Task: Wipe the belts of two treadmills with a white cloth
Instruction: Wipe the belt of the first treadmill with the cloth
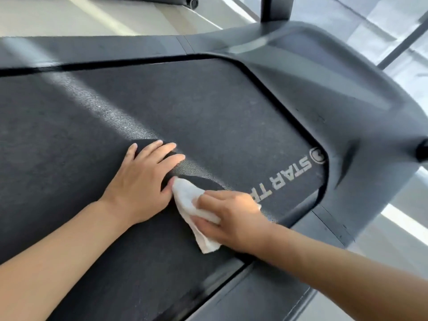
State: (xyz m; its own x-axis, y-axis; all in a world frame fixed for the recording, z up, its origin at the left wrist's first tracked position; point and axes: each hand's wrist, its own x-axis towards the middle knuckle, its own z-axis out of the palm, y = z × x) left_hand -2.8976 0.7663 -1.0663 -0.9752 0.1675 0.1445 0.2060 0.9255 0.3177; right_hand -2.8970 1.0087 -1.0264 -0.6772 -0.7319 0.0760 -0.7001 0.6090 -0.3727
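Observation:
A dark textured treadmill belt [208, 107] fills most of the view, with pale lettering near its right end. My left hand [146, 177] lies flat on the belt with its fingers straight and spread. Just to its right, my right hand [231, 218] presses a crumpled white cloth [194, 207] onto the belt, its fingers curled over the cloth. The cloth's lower end sticks out below my right hand.
The grey motor cover [335, 93] curves round the belt's right end. Grey side rails [92, 47] run along the far and near edges. A dark upright post [275, 8] rises at the top. Pale floor and another machine's wheel [193, 1] lie beyond.

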